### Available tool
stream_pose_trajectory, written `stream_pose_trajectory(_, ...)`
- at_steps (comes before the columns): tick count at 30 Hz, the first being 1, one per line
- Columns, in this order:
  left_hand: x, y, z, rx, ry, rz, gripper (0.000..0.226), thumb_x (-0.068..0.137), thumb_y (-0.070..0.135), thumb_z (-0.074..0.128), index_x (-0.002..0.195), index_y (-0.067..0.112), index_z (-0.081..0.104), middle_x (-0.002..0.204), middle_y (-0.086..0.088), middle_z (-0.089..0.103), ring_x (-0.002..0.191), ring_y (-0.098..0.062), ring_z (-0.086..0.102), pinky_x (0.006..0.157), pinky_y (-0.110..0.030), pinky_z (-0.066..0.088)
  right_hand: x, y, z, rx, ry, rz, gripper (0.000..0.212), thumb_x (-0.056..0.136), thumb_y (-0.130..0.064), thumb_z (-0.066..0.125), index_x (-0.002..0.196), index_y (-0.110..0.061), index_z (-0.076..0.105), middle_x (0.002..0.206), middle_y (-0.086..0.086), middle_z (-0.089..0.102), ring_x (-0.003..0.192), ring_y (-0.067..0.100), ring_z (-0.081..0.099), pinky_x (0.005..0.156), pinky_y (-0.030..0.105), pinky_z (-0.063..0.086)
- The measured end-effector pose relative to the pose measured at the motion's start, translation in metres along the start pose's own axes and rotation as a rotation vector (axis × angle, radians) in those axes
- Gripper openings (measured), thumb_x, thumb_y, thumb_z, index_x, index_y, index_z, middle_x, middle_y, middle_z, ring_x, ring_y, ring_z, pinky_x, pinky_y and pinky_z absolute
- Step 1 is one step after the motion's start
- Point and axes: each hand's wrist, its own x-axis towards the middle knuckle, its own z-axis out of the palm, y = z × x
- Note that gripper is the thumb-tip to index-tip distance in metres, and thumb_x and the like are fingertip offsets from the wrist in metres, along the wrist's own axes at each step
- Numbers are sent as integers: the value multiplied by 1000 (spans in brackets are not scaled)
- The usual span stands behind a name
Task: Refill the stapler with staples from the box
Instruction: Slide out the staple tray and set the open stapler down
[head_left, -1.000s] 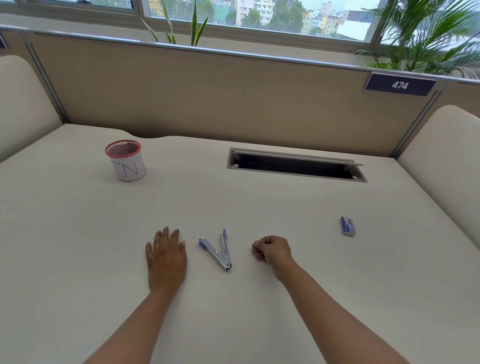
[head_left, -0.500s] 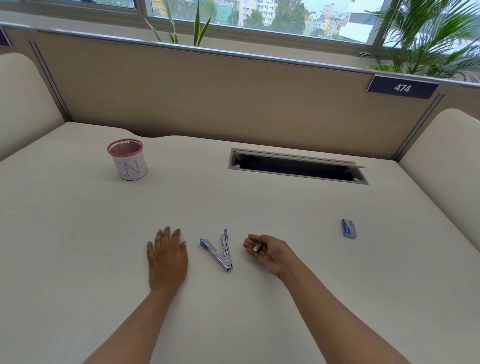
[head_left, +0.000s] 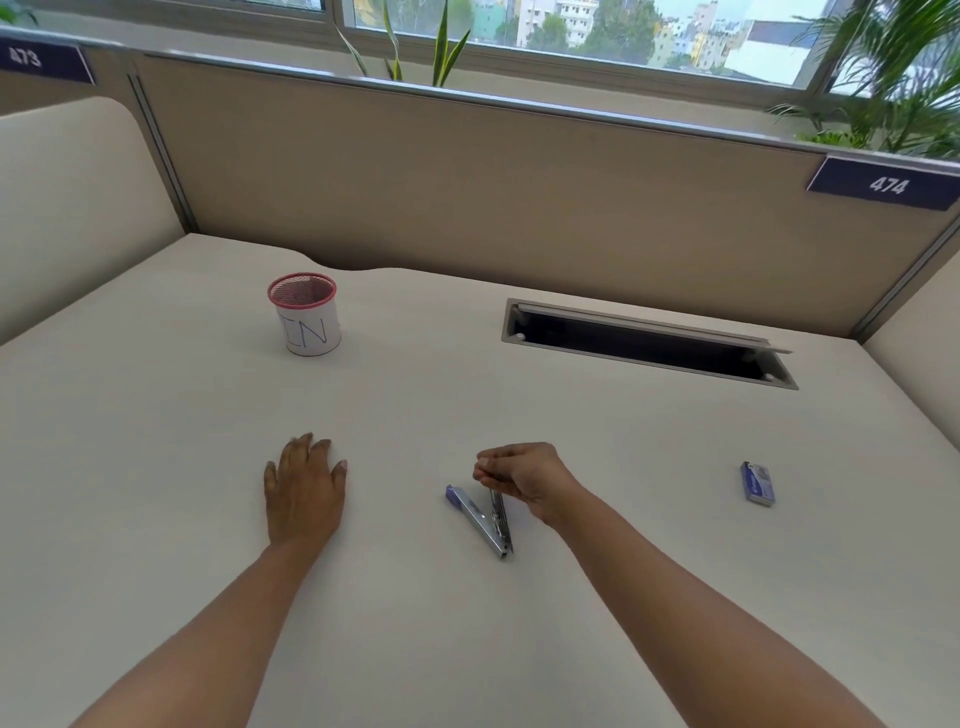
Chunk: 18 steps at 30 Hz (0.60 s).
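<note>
A small metal stapler (head_left: 480, 519) with a purple tip lies swung open in a V on the desk (head_left: 156, 441). My right hand (head_left: 522, 475) hovers over the far end of its right arm, fingers curled and pinched together; the strip of staples it held a moment ago is hidden between them. My left hand (head_left: 304, 486) rests flat on the desk, well left of the stapler. The purple staple box (head_left: 757, 483) lies far off to the right.
A pink mesh cup (head_left: 305, 314) labelled "IN" stands at the back left. A cable slot (head_left: 647, 345) with a raised lid opens at the back right. Padded partitions enclose the desk on three sides.
My right hand turned palm down from showing the staple strip and moved left over the open stapler. The left hand stayed flat on the desk.
</note>
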Motion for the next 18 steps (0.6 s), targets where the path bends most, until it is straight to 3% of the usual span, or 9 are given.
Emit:
stream_pose_trajectory(5, 32, -24, -12, 25, -22, -55, 47, 96, 27, 40, 137, 4, 39, 150, -15, 30, 142, -26, 19, 114, -48, 10, 25, -30, 46, -146, -51, -45, 8, 80, 10, 62, 88, 11, 65, 69, 12, 61, 54, 13, 63, 52, 13, 55)
stream_pose_trajectory(11, 63, -47, -13, 39, -43, -93, 49, 96, 30, 38, 139, 5, 36, 151, -12, 29, 143, -24, 18, 115, -47, 11, 54, -70, 104, -330, -101, -160, 17, 81, 5, 63, 97, 12, 65, 69, 9, 61, 60, 15, 61, 59, 13, 55)
stream_pose_trajectory(14, 68, -52, -9, 66, -8, -67, 49, 95, 30, 42, 137, 5, 41, 148, -14, 35, 141, -26, 25, 113, -49, 14, 72, -88, 135, -365, -126, -188, 17, 82, 5, 62, 98, 11, 64, 69, 9, 60, 61, 15, 61, 66, 19, 57)
stream_pose_trajectory(18, 68, -52, 1, 105, 80, -38, 42, 87, 19, 60, 121, -3, 55, 131, -24, 54, 125, -37, 48, 102, -59, 32, 105, -109, 177, -346, -130, -220, 14, 84, 5, 57, 94, 11, 64, 68, 11, 60, 64, 20, 62, 84, 31, 56)
